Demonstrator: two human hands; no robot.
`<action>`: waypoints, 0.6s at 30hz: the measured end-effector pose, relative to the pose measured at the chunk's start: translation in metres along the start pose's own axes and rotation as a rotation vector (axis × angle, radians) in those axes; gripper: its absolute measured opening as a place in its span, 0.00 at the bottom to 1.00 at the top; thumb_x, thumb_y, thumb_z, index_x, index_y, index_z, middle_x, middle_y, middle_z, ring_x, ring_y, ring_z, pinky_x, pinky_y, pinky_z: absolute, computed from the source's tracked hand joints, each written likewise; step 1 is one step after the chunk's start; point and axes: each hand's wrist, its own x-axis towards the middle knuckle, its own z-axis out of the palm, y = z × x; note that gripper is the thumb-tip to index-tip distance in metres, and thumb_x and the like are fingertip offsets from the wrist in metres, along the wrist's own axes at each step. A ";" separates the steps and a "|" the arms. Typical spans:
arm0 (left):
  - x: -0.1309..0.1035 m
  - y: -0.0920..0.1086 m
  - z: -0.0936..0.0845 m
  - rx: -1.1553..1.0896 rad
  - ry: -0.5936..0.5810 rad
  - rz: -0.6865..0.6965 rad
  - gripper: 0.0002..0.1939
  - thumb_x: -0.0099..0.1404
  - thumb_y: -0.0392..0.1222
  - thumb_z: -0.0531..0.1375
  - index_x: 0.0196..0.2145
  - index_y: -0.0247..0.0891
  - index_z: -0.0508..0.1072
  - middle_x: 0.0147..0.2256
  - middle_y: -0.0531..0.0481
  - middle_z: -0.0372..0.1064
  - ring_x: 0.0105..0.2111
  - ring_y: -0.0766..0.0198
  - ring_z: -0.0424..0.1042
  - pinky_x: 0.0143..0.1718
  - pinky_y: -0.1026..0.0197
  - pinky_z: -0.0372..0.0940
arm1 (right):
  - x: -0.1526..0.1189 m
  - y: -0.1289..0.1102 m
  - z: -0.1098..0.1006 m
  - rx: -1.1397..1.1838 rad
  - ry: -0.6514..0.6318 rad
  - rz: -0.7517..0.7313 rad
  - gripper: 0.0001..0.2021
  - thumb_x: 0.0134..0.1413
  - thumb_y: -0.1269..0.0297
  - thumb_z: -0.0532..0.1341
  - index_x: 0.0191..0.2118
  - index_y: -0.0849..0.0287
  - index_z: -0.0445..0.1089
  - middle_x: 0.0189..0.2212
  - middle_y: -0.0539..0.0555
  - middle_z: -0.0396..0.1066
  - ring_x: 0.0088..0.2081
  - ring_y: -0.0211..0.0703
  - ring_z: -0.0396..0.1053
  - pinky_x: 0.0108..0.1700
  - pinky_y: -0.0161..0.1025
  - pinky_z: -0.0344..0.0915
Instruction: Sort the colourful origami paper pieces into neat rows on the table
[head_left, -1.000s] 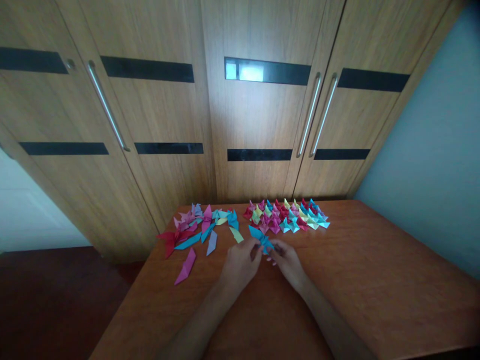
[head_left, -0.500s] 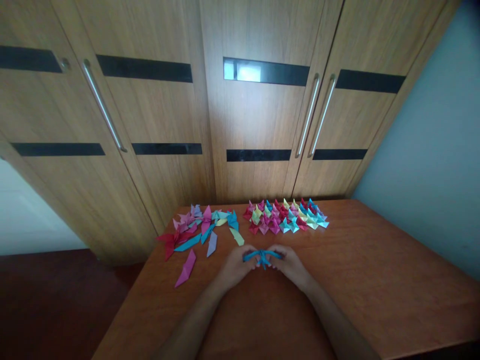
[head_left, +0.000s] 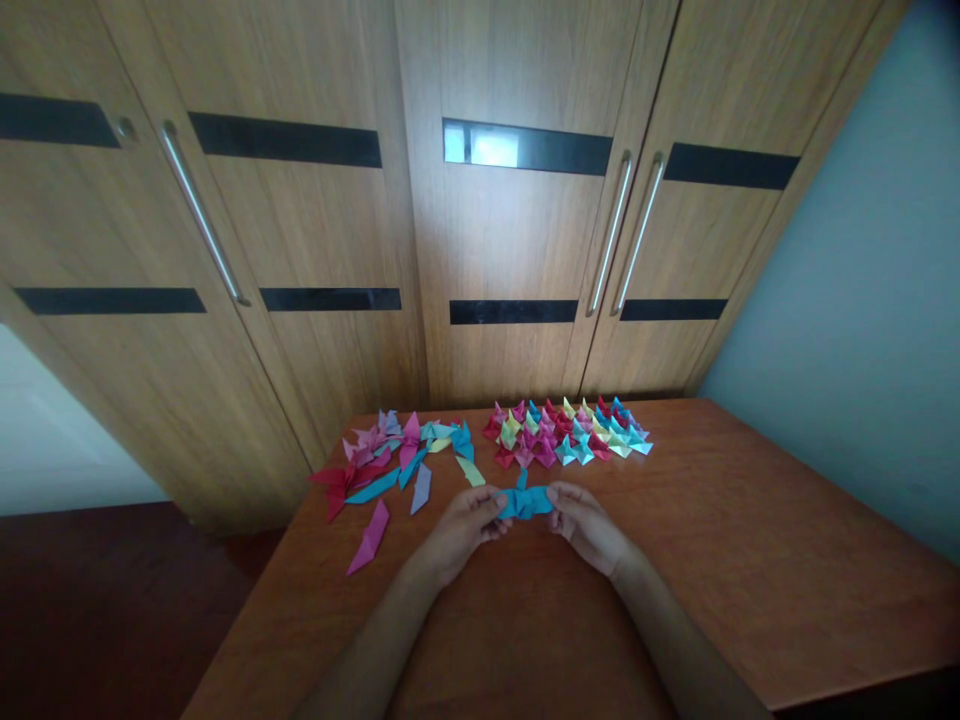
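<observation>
A folded blue paper piece (head_left: 526,502) is stretched between my two hands above the table, its flat side showing and one narrow point sticking up at the top. My left hand (head_left: 471,522) pinches its left end between thumb and fingers. The right end is pinched by my right hand (head_left: 581,520). Just beyond my left hand lies a pale yellow folded strip (head_left: 471,471). Behind my right hand stand rows of small folded paper shapes (head_left: 566,435) in red, pink, yellow and blue.
On the wooden table (head_left: 697,560), loose folded strips and pieces (head_left: 375,485) lie in a pile at the back left. A pink strip (head_left: 369,538) lies apart, nearer the front. Wooden wardrobe doors (head_left: 510,240) rise behind the table, and a pale wall (head_left: 847,330) stands at the right.
The blue paper has been turned from edge-on to flat, with its narrow point now upward. My hands have moved slightly apart, both still gripping it. The view has shifted a little.
</observation>
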 end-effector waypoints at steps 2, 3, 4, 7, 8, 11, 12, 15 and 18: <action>0.000 0.001 -0.002 -0.036 0.024 0.002 0.18 0.54 0.53 0.64 0.30 0.35 0.70 0.26 0.51 0.68 0.26 0.70 0.66 0.31 0.67 0.60 | 0.001 0.000 -0.002 0.021 0.038 -0.011 0.16 0.42 0.50 0.67 0.26 0.58 0.65 0.19 0.46 0.61 0.22 0.33 0.58 0.26 0.32 0.55; 0.000 0.001 -0.003 -0.038 0.036 0.003 0.17 0.54 0.53 0.64 0.30 0.35 0.70 0.26 0.51 0.68 0.26 0.70 0.66 0.31 0.67 0.60 | 0.002 -0.001 -0.004 0.023 0.059 -0.020 0.16 0.42 0.50 0.67 0.26 0.58 0.65 0.19 0.46 0.61 0.22 0.33 0.58 0.26 0.32 0.55; 0.001 0.000 -0.004 -0.028 0.046 0.001 0.17 0.54 0.53 0.64 0.30 0.35 0.70 0.27 0.50 0.68 0.26 0.70 0.66 0.30 0.68 0.60 | 0.003 -0.001 -0.004 0.016 0.080 -0.030 0.16 0.42 0.50 0.66 0.27 0.58 0.65 0.19 0.46 0.61 0.22 0.33 0.58 0.26 0.32 0.55; 0.005 -0.002 -0.008 0.035 0.079 -0.005 0.17 0.54 0.53 0.64 0.31 0.34 0.71 0.29 0.50 0.69 0.26 0.70 0.65 0.29 0.69 0.60 | 0.006 -0.003 -0.006 -0.069 0.134 -0.063 0.16 0.43 0.50 0.65 0.26 0.58 0.65 0.19 0.46 0.60 0.21 0.33 0.56 0.24 0.31 0.52; 0.007 -0.003 -0.009 0.063 0.102 0.001 0.17 0.54 0.52 0.64 0.32 0.35 0.71 0.29 0.50 0.69 0.25 0.71 0.65 0.29 0.69 0.60 | 0.006 -0.003 -0.007 -0.115 0.154 -0.075 0.16 0.45 0.49 0.64 0.26 0.58 0.65 0.19 0.46 0.60 0.21 0.33 0.56 0.24 0.31 0.51; 0.012 -0.006 -0.011 0.135 0.184 0.036 0.18 0.53 0.53 0.63 0.33 0.35 0.72 0.29 0.50 0.69 0.25 0.71 0.65 0.28 0.69 0.59 | 0.008 -0.003 -0.009 -0.265 0.227 -0.101 0.17 0.47 0.48 0.61 0.24 0.58 0.64 0.20 0.47 0.61 0.21 0.33 0.56 0.22 0.31 0.49; 0.014 -0.006 -0.011 0.153 0.204 0.048 0.18 0.53 0.53 0.63 0.34 0.35 0.72 0.30 0.50 0.69 0.25 0.71 0.65 0.28 0.69 0.59 | 0.008 -0.002 -0.010 -0.305 0.246 -0.104 0.18 0.47 0.47 0.61 0.24 0.58 0.63 0.20 0.48 0.62 0.21 0.33 0.56 0.22 0.31 0.49; 0.020 -0.007 -0.011 0.217 0.243 0.073 0.19 0.55 0.53 0.60 0.36 0.35 0.72 0.30 0.49 0.69 0.26 0.70 0.67 0.27 0.69 0.59 | 0.012 0.000 -0.015 -0.408 0.271 -0.123 0.19 0.48 0.44 0.58 0.25 0.58 0.64 0.20 0.49 0.64 0.21 0.35 0.58 0.21 0.32 0.50; 0.030 -0.006 -0.012 0.344 0.289 0.112 0.16 0.57 0.48 0.58 0.39 0.35 0.71 0.29 0.49 0.70 0.25 0.68 0.67 0.25 0.68 0.59 | 0.020 0.001 -0.021 -0.659 0.302 -0.201 0.20 0.51 0.45 0.54 0.23 0.57 0.64 0.19 0.50 0.65 0.23 0.38 0.62 0.25 0.33 0.55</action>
